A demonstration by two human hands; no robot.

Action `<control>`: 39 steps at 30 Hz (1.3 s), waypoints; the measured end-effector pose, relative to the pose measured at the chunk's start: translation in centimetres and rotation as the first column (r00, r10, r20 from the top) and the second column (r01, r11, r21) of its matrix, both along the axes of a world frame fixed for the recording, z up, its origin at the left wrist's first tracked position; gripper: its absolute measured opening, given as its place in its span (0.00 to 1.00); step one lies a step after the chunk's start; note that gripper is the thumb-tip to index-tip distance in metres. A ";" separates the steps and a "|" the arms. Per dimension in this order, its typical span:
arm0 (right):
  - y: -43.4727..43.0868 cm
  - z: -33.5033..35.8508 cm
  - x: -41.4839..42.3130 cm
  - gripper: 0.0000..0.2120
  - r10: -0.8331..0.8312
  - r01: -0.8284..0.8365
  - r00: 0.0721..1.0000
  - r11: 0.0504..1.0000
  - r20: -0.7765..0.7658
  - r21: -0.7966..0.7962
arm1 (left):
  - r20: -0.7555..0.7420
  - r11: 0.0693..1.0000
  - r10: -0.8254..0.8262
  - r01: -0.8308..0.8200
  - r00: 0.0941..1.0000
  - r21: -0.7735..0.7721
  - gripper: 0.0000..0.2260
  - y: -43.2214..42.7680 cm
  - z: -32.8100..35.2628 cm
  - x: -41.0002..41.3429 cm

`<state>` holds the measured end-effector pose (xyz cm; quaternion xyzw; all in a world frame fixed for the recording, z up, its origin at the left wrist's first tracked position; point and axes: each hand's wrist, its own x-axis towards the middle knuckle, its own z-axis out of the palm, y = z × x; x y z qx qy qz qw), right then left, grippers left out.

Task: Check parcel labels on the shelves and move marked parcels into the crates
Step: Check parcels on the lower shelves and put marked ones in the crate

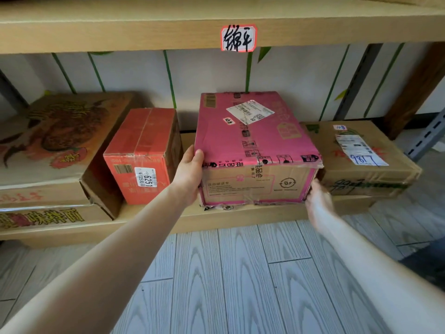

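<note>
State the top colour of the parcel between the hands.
The parcel has a pink top; head view.

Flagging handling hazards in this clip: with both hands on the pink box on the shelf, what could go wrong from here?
1. The right hand reaches only the pink box's lower right corner while the left hand sits higher on the other side; this uneven grip may let it tilt.
2. The brown box sits close on the right, so fingers may get pinched.
3. Tape along the bottom front edge is peeling; the base might give.
</note>
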<state>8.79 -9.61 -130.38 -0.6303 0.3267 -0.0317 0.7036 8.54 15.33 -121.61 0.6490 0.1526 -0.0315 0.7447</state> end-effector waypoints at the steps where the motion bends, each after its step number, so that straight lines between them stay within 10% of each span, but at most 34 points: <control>1: 0.2 0.3 -0.2 0.23 0.006 -0.006 1.000 1.000 -0.008 -0.007 | -0.007 1.000 0.014 -0.014 1.000 0.026 0.19 -0.1 0.1 0.0; 7: 3.4 5.8 -6.3 0.12 -0.113 0.210 0.935 0.941 0.336 -0.265 | 0.250 0.899 0.066 -0.166 0.966 0.405 0.13 1.1 2.2 -5.2; 12: 11.6 10.2 -10.0 0.09 0.347 -0.138 0.801 0.900 0.487 -0.413 | 0.533 0.748 0.125 -0.432 0.837 0.503 0.08 6.1 3.6 -8.4; 17: 21.2 13.4 -5.8 0.16 0.592 -0.510 0.768 0.796 0.244 -0.327 | 0.414 0.540 0.113 -0.405 0.903 0.738 0.14 10.0 4.7 -5.2; 25: 26.3 12.0 -0.9 0.21 0.634 -0.631 0.773 0.764 -0.028 -0.132 | 0.113 0.501 0.240 -0.223 0.964 0.837 0.18 12.2 6.0 -2.1; 32: 24.2 13.5 -3.7 0.16 0.579 -0.526 0.803 0.800 0.143 -0.288 | -0.020 0.839 0.379 -0.334 0.925 0.430 0.11 13.7 6.7 -3.0; 39: 23.4 15.7 -6.7 0.14 0.605 -0.536 0.713 0.796 0.354 -0.282 | -0.068 0.952 0.306 -0.306 0.950 0.007 0.13 14.8 7.6 -5.4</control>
